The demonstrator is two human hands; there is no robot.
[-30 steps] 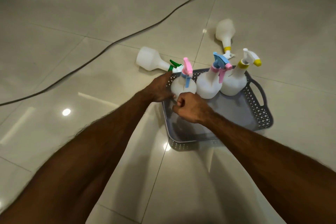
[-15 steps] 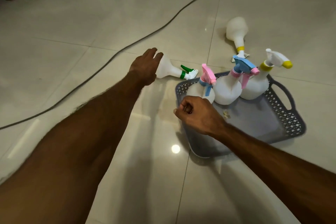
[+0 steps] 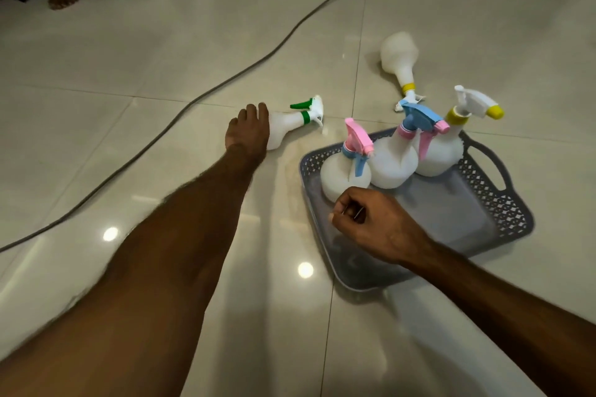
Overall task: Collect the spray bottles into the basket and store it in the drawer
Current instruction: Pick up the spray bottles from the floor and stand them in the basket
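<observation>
Here, largest first.
Floor [image 3: 129, 58]: we work on bare tile; a cable [image 3: 225, 80] crosses the upper left.
Basket [image 3: 503, 213]: right of centre, three bottles upright along its far wall, keeping the near half free.
Left hand [image 3: 248, 132]: at centre, fingers wrapped over the green-trigger bottle [image 3: 290, 122] lying beside the basket.
Right hand [image 3: 371, 222]: loosely fisted over the basket's near part, holding nothing we can see.
Yellow-collared bottle [image 3: 400, 58]: on its side, upper right, uncollected.

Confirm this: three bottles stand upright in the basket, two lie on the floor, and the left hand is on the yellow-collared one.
Not quite. The head view shows the left hand on the green-collared bottle, not the yellow-collared bottle, which lies untouched beyond the basket. The rest holds: three bottles stand upright in the basket and two lie on the floor.
</observation>
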